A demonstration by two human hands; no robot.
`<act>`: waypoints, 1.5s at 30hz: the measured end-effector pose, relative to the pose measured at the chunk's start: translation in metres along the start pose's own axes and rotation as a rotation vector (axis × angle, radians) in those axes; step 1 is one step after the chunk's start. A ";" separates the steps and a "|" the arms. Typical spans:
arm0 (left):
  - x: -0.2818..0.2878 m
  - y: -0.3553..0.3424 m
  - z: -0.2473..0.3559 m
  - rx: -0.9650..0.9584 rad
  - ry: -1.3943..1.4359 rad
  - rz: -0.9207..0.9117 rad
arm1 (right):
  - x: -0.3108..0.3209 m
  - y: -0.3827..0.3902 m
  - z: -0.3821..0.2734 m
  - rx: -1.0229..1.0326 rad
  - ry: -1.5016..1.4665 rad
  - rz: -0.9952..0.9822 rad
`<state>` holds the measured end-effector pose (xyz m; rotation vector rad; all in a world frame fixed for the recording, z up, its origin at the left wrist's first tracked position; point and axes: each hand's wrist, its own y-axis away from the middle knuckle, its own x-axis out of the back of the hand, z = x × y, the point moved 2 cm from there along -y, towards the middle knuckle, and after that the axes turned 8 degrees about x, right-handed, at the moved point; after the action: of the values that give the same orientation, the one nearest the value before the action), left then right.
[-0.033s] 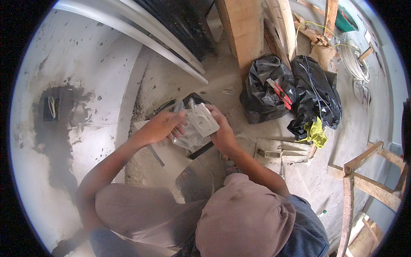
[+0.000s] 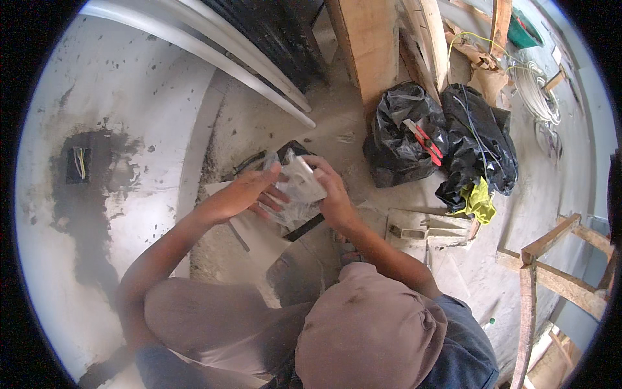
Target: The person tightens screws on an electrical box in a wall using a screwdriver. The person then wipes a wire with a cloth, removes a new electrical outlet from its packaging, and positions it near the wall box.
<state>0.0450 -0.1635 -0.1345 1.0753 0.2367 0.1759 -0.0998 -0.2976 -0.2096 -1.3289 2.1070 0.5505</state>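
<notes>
A white socket faceplate [image 2: 310,181], tilted, is gripped along its right edge by my right hand [image 2: 335,192], its fingers bent round it. My left hand [image 2: 247,193] is at the crumpled clear plastic bag [image 2: 291,211], with the thumb raised and the fingers curled against the film. Some of the plastic lies against the faceplate's left side; whether it wraps round the plate I cannot tell. Below my hands is a dark, black-edged object [image 2: 304,227], partly hidden by the bag.
On the left, the wall has a recessed box [image 2: 79,164] with wires. White pipes [image 2: 259,78] slope down ahead. Black bags [image 2: 405,142] with red-handled pliers [image 2: 427,144] lie right of a wooden post [image 2: 366,52]. A hollow block [image 2: 431,228] and wooden frame [image 2: 551,259] are at right.
The faceplate has turned in my right hand and shows less of its front. My left fingers have moved slightly and spread over the plastic bag.
</notes>
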 end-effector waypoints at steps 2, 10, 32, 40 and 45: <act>-0.016 0.010 0.009 -0.066 0.322 -0.050 | -0.023 -0.008 -0.021 0.354 0.682 -0.168; -0.003 0.020 0.010 -0.350 0.481 0.124 | 0.034 -0.063 -0.076 0.603 0.723 0.138; 0.022 0.033 -0.022 -0.336 0.702 0.306 | 0.129 -0.083 0.005 0.151 1.520 -0.120; 0.033 0.031 -0.027 -0.404 0.825 0.223 | 0.018 -0.034 -0.052 0.084 1.155 -0.352; 0.019 0.039 -0.013 -0.401 0.789 0.217 | -0.006 -0.049 -0.043 0.104 0.863 -0.276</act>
<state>0.0590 -0.1293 -0.1083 0.5852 0.7579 0.8130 -0.0644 -0.3409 -0.1754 -1.9809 2.4576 -0.3200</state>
